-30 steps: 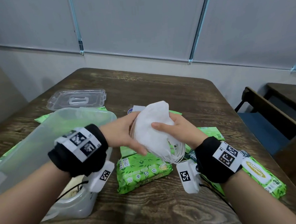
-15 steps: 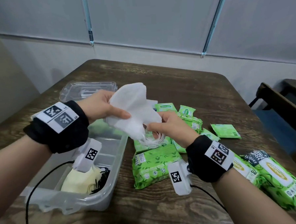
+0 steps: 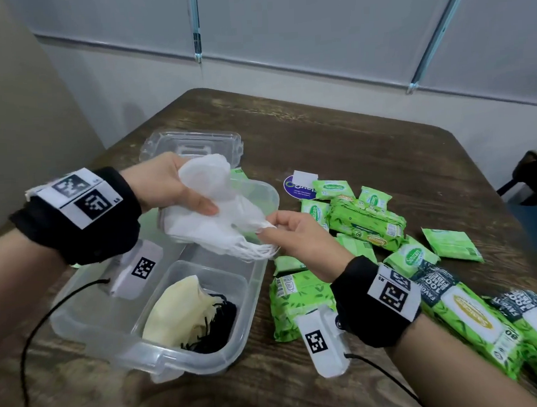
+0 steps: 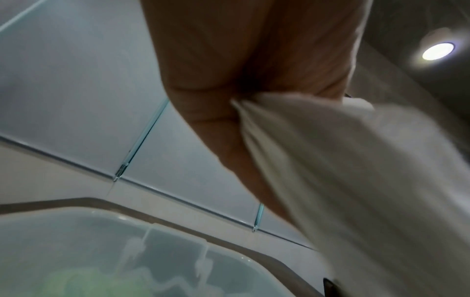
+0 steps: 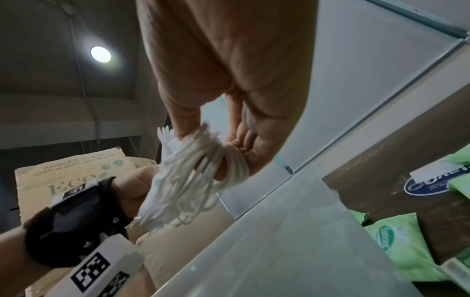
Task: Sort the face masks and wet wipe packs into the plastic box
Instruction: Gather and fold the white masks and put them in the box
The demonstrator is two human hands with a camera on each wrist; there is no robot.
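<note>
Nearest, at 6 o'clock, the plastic box already holds cream and black masks. Above it, the left hand grips the white masks, while the right hand pinches their ear loops. Loose loops could snag the rim. Farther off at 3 o'clock, wipe packs wait on the surface.

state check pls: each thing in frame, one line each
Stack of white fabric face masks: held in the air over the box.
Left hand: grips the stack.
Right hand: pinches the ear loops.
Clear plastic divided box: open, on the table.
Clear plastic lid: off, behind the box.
Cream and black masks: in the near compartment.
Green wet wipe packs: on the table, unsorted.
</note>
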